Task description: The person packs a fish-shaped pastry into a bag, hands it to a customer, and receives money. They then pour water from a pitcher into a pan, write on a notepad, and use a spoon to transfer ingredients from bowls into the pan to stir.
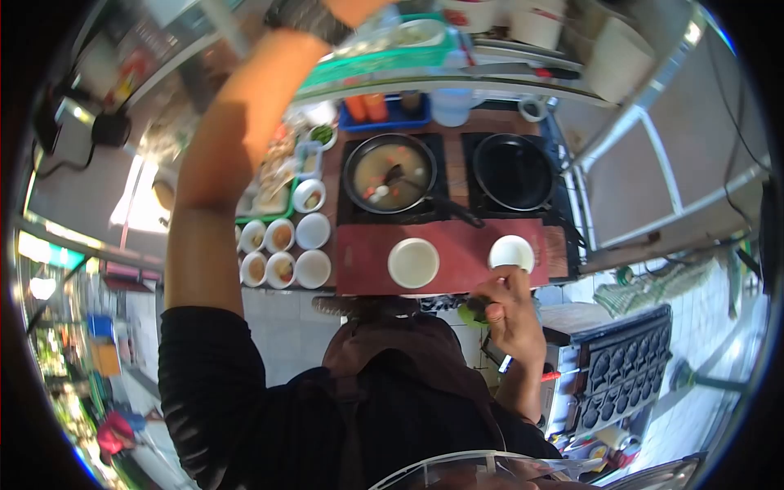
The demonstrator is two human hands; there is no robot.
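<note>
My left arm stretches up across the left side; my left hand (359, 10), beyond a dark wristband (306, 18), is cut off by the top edge, fingers hidden. Curled fingers of my right hand (514, 314) are just below a white bowl (512, 251) at the right end of a red board (457, 253); what they hold is unclear. Another white bowl (413, 263) sits further left on the board. Behind it, a pan (359, 196) on a stove contains cloudy liquid with red and white pieces and a dark utensil. An empty black pan (513, 173) is to its right.
Several white cups (314, 231), some with food, line the counter's left. A blue tray (384, 124) holds orange bottles. Above runs a shelf with a green tray (384, 61) and a knife (531, 71). A black moulded griddle (625, 371) stands at lower right.
</note>
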